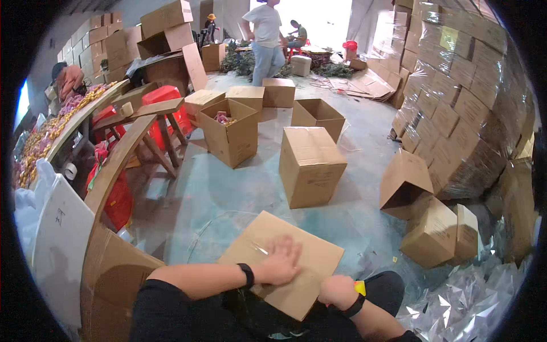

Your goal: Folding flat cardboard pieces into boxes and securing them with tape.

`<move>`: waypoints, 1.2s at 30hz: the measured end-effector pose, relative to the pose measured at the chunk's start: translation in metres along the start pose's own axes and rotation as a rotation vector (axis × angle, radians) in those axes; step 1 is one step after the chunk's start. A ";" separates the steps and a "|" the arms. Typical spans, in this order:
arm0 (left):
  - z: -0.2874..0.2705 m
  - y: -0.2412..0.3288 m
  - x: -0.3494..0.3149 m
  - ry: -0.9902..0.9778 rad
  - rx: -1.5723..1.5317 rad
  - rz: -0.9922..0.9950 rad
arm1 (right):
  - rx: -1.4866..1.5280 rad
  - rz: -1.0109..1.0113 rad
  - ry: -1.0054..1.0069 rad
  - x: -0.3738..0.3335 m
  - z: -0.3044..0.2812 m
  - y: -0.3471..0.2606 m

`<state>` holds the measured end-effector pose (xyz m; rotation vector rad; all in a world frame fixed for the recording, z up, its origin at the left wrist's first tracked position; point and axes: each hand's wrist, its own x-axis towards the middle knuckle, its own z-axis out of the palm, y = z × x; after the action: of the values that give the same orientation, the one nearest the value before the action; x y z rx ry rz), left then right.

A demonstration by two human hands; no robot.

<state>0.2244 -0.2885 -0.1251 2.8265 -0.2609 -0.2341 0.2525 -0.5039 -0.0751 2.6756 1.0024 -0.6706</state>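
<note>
A closed cardboard box (307, 256) sits right in front of me, its flat top tilted in view, with a shiny strip of clear tape near the middle. Flat on that top lies my left hand (280, 262), its fingers spread and slightly blurred. At the box's near right edge my right hand (338, 292) is closed in a fist. A small yellow and orange piece (359, 287) shows beside its wrist; whether it belongs to something in the fist is hidden. Black bands circle both wrists.
Beyond stand a taped carton (312, 171), an open carton with items inside (232, 137) and another open carton (319, 117). Wrapped cartons (456, 108) tower at right, above silvery plastic film (461, 302). A wooden bench (122, 159) runs at left. One person (266, 34) stands farther back.
</note>
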 end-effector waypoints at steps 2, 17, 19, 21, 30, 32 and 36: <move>0.005 0.027 -0.008 0.001 0.014 0.287 | 0.014 -0.017 -0.039 0.004 0.005 0.005; 0.037 0.035 0.011 -0.113 0.041 0.626 | -0.153 -0.211 0.224 -0.002 0.065 0.008; 0.021 0.019 0.017 -0.066 -0.022 0.459 | -0.082 -0.095 0.187 0.000 0.069 0.004; 0.004 -0.023 0.021 0.005 0.045 0.153 | -0.082 -0.091 0.159 -0.002 0.060 -0.007; -0.062 -0.118 -0.003 -0.151 -0.070 -0.599 | 0.206 -0.228 -0.029 0.023 0.023 0.014; -0.060 -0.142 -0.007 -0.149 -0.085 -0.610 | 0.311 0.050 -0.089 0.022 -0.004 0.019; -0.055 -0.186 -0.032 0.132 -0.507 -0.995 | 0.798 0.339 0.156 0.041 0.020 0.048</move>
<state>0.2325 -0.0917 -0.1247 2.2086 1.0867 -0.2571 0.3049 -0.5238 -0.1109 3.5009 0.2950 -0.9429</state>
